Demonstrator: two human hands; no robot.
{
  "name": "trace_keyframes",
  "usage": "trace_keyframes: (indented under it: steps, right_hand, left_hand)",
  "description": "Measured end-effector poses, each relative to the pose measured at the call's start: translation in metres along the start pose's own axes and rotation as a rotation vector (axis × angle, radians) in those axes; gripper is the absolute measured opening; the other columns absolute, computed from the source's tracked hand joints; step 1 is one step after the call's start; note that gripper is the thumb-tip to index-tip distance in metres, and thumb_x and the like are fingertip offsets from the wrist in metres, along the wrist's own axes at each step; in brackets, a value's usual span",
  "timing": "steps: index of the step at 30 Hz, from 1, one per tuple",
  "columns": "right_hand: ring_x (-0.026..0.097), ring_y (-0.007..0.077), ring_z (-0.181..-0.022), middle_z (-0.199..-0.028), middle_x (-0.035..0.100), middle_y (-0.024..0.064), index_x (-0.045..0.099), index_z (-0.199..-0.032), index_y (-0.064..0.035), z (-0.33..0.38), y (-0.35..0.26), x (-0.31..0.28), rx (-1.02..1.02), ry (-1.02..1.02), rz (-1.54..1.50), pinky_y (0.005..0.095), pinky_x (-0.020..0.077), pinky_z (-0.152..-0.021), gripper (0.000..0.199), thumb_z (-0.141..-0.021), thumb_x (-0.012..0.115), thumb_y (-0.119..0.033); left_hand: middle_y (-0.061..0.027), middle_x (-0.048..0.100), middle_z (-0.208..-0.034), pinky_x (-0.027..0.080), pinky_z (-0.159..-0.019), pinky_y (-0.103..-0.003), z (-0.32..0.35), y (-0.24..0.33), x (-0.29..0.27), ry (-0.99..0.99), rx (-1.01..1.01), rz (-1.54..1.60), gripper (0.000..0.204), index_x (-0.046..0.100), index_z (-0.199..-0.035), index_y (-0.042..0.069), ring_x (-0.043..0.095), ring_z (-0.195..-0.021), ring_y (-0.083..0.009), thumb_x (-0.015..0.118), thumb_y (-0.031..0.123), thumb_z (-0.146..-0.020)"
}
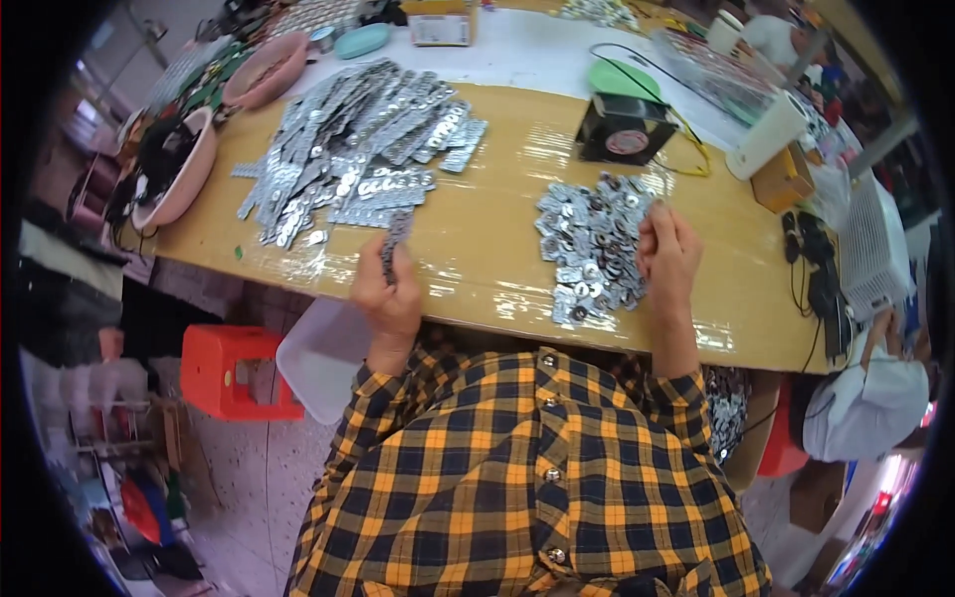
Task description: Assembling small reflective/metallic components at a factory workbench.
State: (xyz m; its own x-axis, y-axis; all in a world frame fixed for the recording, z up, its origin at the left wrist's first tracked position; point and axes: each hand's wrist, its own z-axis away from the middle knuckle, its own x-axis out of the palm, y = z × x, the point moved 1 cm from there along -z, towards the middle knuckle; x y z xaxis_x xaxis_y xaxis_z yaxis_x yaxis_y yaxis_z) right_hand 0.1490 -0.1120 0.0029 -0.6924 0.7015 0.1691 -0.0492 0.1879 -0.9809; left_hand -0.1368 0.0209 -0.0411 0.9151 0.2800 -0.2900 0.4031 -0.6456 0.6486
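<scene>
Behind parts pile (592,249): fan (624,129); left hand (390,289) clamps strip (395,242); right hand (668,257) pinching part, unclear.

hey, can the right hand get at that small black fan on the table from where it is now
Probably yes. The right hand rests on the pile of loose metal pieces, and the black fan sits just beyond that pile on the same table, with nothing standing between them, only a forward stretch.
</scene>
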Motion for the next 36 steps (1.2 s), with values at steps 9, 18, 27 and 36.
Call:
trace_keyframes:
  steps: [9,18,27,36]
  right_hand:
    - [0.034,0.0037,-0.037,-0.052,0.041,-0.0040,0.055,-0.073,-0.0057,0.000,0.007,-0.002,0.051,0.051,0.072,0.0201,0.0258,-0.033,0.031,-0.096,0.057,-0.026]
    - [0.039,0.0035,-0.041,-0.055,0.050,-0.0010,0.057,-0.074,-0.0034,0.026,-0.021,0.019,0.108,-0.152,0.159,0.0188,0.0303,-0.037,0.030,-0.097,0.054,-0.022]
    - [0.049,0.0034,-0.051,-0.065,0.057,0.0011,0.060,-0.076,-0.0007,0.020,-0.044,0.029,0.129,-0.301,0.139,0.0171,0.0348,-0.042,0.030,-0.099,0.051,-0.019]
    - [0.050,0.0032,-0.053,-0.064,0.056,0.0004,0.061,-0.075,-0.0016,0.023,-0.038,0.020,0.256,-0.314,0.180,0.0173,0.0357,-0.045,0.031,-0.098,0.051,-0.020]
  left_hand:
    - [-0.0134,0.061,-0.076,0.048,-0.060,-0.033,0.002,0.005,-0.005,-0.005,0.025,-0.059,0.017,0.061,-0.101,-0.002,0.059,-0.065,-0.0233,0.062,0.008,-0.087]
    - [0.0057,0.058,-0.077,0.046,-0.068,-0.020,-0.026,0.055,0.018,-0.407,-0.567,0.779,0.017,0.066,-0.106,0.000,0.058,-0.078,-0.0045,0.063,0.001,-0.089]
    - [-0.0036,0.069,-0.089,0.048,-0.067,-0.019,-0.044,0.094,0.074,-0.580,-0.963,1.099,0.015,0.066,-0.099,-0.002,0.060,-0.075,-0.0050,0.070,0.004,-0.086]
    - [-0.0025,0.065,-0.081,0.045,-0.060,-0.018,-0.042,0.100,0.091,-0.525,-0.884,0.921,0.017,0.064,-0.096,-0.002,0.057,-0.068,-0.0046,0.073,0.003,-0.083]
